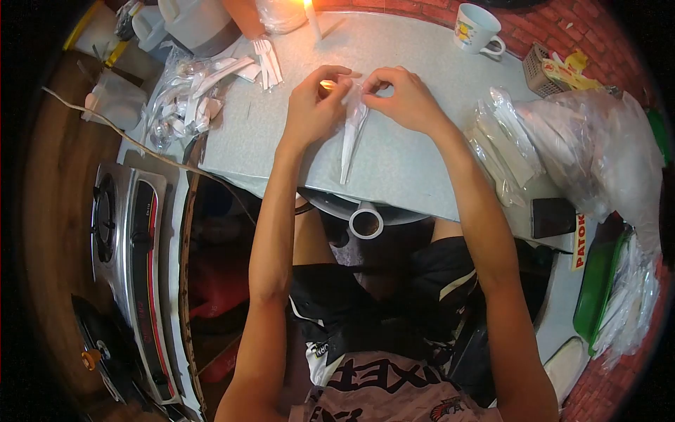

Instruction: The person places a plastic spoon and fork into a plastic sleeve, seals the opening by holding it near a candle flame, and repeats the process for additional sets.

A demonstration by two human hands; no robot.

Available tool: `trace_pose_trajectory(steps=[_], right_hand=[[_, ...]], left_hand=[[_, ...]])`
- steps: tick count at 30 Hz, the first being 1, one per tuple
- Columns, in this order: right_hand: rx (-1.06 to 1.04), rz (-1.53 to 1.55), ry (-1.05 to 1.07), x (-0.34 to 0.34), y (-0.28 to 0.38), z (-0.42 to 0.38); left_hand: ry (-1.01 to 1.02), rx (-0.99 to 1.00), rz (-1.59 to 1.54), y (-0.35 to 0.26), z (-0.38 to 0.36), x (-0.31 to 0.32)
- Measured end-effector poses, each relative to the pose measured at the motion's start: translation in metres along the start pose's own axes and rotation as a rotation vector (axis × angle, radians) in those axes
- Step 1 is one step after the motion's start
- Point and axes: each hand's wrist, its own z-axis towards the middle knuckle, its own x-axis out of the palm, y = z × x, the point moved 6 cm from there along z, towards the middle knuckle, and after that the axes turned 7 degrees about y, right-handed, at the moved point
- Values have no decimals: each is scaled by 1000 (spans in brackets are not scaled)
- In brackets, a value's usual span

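Observation:
A narrow clear plastic sleeve with something white inside, seemingly plastic cutlery [351,141], lies lengthwise toward me on the table. My left hand [320,102] has its fingers closed at the sleeve's far end, on the left side. From the other side, my right hand [404,98] pinches that same end between thumb and forefinger. A lit white candle [314,21] stands beyond my hands, slightly to the left. White plastic forks [267,63] lie left of the candle, beside a heap of wrapped cutlery [190,98].
The pale table [415,169] has a white mug [478,29] and a small basket [543,70] at the far right. Filled plastic bags [576,141] and a green tray [598,295] sit at right. Jugs [197,24] stand far left; a gas stove [130,267] is lower left.

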Motion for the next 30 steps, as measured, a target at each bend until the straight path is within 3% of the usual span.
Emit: trace_pose_trajectory(steps=[4,9,18,30], right_hand=[[40,125,1,0,5,1],[114,532,22,0,4,4],[145,572,-12,-10,22,-3],[211,786,13,-5,-3,4]], left_hand=[[11,-15,-201,7,3,-2],[103,-35,-157,2,1,1],[168,-47,-215,5,2,1],[182,-54,-273,6,0,0]])
